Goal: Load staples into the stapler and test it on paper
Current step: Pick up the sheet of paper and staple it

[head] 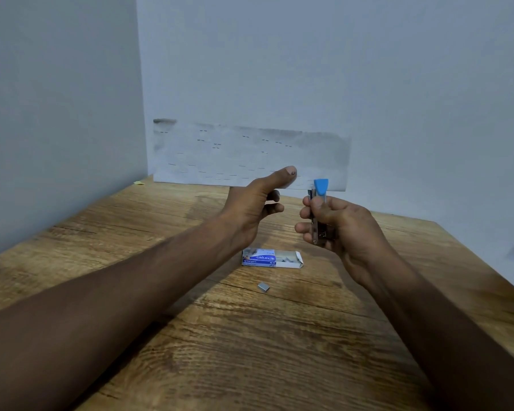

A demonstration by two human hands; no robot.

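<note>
Loose staples (263,287) near open staple box (272,258), table (250,351).

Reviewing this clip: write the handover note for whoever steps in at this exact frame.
Right hand: closed around the stapler, held upright above the table, blue end up.
Left hand: open, empty, beside the stapler without touching it.
Staple box: on the table below the hands, right end open, staples showing.
Loose staple strip: on the table in front of the box.
Paper: leaning against the wall, already carrying many staples.
Done: box opened, stapler picked up. Whether the stapler is loaded cannot be told.
Left: load if needed, then test on the paper.
</note>
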